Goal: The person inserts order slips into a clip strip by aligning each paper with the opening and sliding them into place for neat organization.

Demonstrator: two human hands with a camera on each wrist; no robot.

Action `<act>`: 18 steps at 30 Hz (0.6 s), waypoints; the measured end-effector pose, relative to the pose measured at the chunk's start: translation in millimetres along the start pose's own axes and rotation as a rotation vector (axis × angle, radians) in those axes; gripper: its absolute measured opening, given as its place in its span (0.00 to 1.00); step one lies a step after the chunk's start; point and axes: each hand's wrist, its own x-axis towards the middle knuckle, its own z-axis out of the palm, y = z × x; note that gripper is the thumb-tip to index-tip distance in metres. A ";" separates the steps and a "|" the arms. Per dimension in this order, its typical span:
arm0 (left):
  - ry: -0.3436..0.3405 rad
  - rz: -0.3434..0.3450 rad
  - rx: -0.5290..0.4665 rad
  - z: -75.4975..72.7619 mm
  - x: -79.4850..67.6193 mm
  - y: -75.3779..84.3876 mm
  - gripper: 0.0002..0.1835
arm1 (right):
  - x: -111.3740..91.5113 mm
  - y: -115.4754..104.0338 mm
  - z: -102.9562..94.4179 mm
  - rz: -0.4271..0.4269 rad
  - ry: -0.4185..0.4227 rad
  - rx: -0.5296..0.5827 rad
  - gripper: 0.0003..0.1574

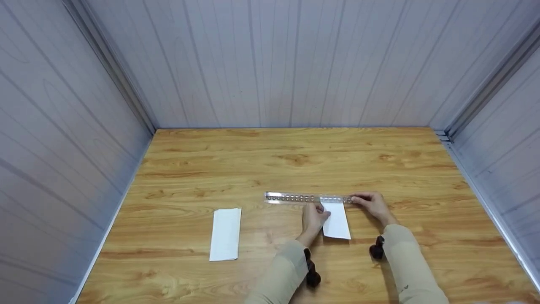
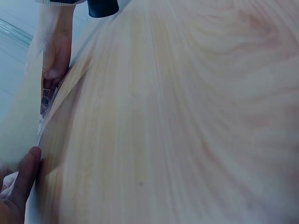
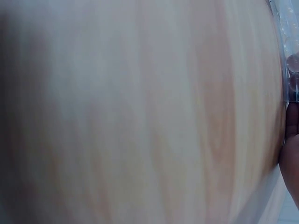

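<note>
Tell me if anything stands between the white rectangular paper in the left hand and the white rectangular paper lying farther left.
Only the bare left hand itself, pinching the held white paper by its left edge; beyond it, bare brown wood-grain tabletop runs to the other white paper.

Long beige sleeves (image 1: 278, 272), black rounded wrist devices (image 1: 313, 279), small dark mark (image 1: 406, 287) on the right sleeve (image 1: 411, 264)
</note>
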 end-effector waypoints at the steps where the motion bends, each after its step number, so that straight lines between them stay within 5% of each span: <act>1: 0.002 0.005 0.002 0.3 0.0 0.0 0.08 | 0.4 2.1 -0.3 0.003 0.000 -0.003 0.13; 8: -0.009 -0.001 0.009 2.2 0.4 1.7 0.08 | 5.3 22.6 -2.9 -0.006 0.000 -0.022 0.15; 18: -0.037 -0.024 0.000 3.4 1.6 4.0 0.09 | 4.7 21.0 -2.7 0.057 0.000 0.003 0.18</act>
